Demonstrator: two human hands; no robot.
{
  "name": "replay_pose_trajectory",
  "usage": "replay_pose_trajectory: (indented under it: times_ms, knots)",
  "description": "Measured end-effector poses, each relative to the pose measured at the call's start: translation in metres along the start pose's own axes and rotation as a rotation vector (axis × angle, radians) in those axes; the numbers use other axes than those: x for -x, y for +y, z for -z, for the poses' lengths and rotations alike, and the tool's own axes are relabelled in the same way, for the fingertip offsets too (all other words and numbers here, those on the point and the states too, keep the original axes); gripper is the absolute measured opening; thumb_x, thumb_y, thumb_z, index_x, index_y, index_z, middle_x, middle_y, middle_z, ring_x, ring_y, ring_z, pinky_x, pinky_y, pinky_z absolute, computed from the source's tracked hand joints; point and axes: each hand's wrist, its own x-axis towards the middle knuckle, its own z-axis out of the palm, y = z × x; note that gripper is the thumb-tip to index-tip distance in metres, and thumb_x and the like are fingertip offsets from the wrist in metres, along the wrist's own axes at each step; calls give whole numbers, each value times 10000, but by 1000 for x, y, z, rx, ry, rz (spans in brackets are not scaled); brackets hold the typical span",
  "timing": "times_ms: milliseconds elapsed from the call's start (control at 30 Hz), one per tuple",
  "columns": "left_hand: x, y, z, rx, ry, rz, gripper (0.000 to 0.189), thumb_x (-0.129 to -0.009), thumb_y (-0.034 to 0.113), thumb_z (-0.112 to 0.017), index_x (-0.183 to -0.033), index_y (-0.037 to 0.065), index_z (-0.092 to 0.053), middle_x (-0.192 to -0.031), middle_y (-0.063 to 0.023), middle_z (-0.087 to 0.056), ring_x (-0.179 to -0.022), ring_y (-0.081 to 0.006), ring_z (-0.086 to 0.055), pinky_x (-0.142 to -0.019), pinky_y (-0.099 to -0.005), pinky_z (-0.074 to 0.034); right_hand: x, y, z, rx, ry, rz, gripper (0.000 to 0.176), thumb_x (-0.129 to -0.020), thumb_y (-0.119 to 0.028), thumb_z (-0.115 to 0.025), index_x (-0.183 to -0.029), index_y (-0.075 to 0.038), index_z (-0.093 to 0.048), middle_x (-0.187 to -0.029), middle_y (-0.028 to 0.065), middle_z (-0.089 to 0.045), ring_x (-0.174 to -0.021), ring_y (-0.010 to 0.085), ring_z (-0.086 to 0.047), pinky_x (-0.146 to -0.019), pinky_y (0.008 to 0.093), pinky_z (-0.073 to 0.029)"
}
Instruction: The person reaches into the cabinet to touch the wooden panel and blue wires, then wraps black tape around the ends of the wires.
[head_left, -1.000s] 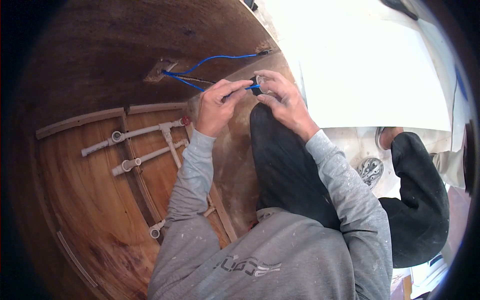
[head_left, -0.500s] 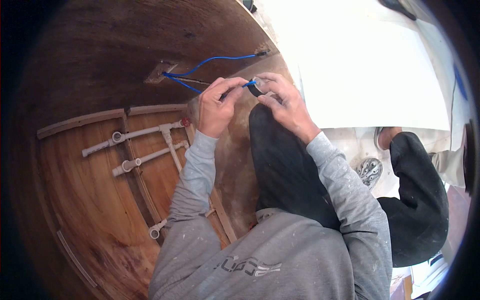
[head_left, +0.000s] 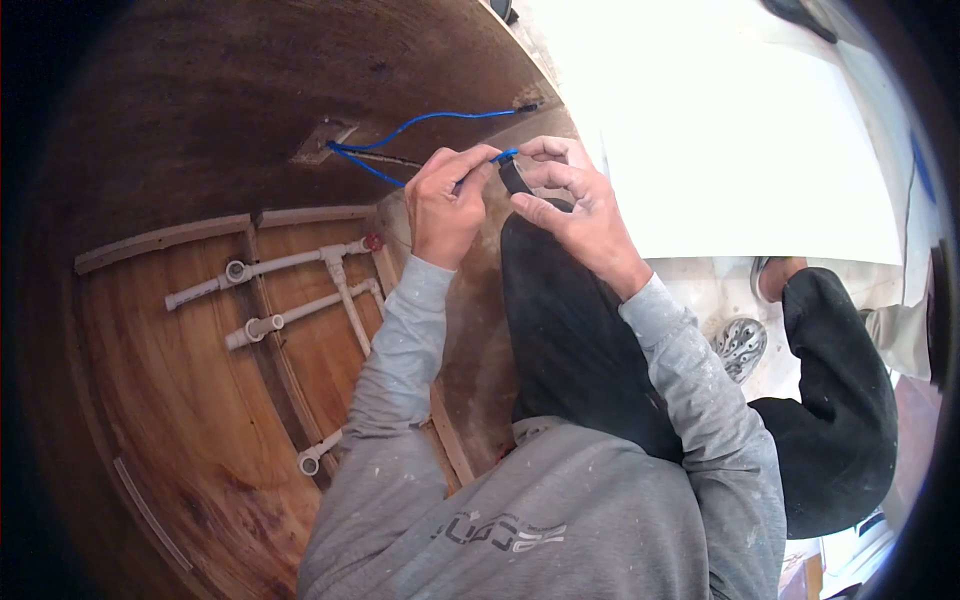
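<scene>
My left hand [head_left: 447,205] pinches a blue wire [head_left: 505,155] near its end, the fingertips pressed together. Around a roll of black electrical tape [head_left: 513,177], the fingers of my right hand [head_left: 588,212] are curled, with the roll right beside the wire end. Whether a strip of tape sticks to the wire is too small to tell. This wire comes out of a square cutout [head_left: 322,142] in the dark wood panel. A second blue wire [head_left: 430,116] loops from the same hole to a dark end at the panel's edge.
White pipes [head_left: 300,265] with a red fitting [head_left: 373,243] run across the wooden panel at left. A large white sheet [head_left: 740,140] covers the upper right. My bent legs in dark trousers [head_left: 590,340] lie below my hands; a grey perforated shoe [head_left: 741,348] shows at right.
Both hands have turned slightly, and the left has shifted a little to the right. The tape roll now stands more below the wire end, and my right fingers have spread around it.
</scene>
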Motion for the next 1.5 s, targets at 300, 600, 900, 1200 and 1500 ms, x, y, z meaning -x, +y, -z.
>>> replay_pose_trajectory:
  times_ms: [300,600,900,1200,1500]
  knots:
    - [6,-4,15,56,-117,-26,131,-927,-3,-786,-1052,6,-822,-909,-80,-749,-810,-161,-699,-736,-302,-532,-55,-4,9,-166,-152,-222,585,-1017,-537,-738,-1190,17,-818,-1271,173,-739,-1107,242,-701,-965,378,-547]
    - [18,-6,22,112,-135,155,166,-984,74,-804,-1130,-5,-789,-959,-24,-741,-853,-85,-661,-758,-264,-531,-50,20,5,-82,-247,-446,589,-1118,-555,-562,-1040,-14,-784,-894,54,-737,-827,152,-654,-757,332,-518]
    - [16,2,2,-89,85,-76,217,-926,-27,-765,-1124,57,-792,-1008,-121,-773,-889,-289,-749,-773,-373,-576,-19,10,2,-63,-238,-369,407,-1095,-342,-661,-1111,48,-774,-855,85,-728,-778,168,-654,-727,346,-521]
    - [10,-1,4,-41,57,-227,134,-952,-39,-769,-1076,10,-771,-1010,-127,-782,-890,-237,-758,-786,-347,-590,-20,-13,3,276,-135,-283,367,-1045,-290,-717,-1081,70,-779,-926,225,-774,-833,278,-722,-794,423,-541]
    - [5,-2,-12,-66,149,-47,86,-954,14,-768,-1039,8,-784,-986,-128,-795,-864,-230,-767,-767,-351,-585,6,-3,2,70,-97,-265,312,-1035,-259,-723,-1072,50,-747,-823,131,-690,-749,210,-638,-721,391,-510]
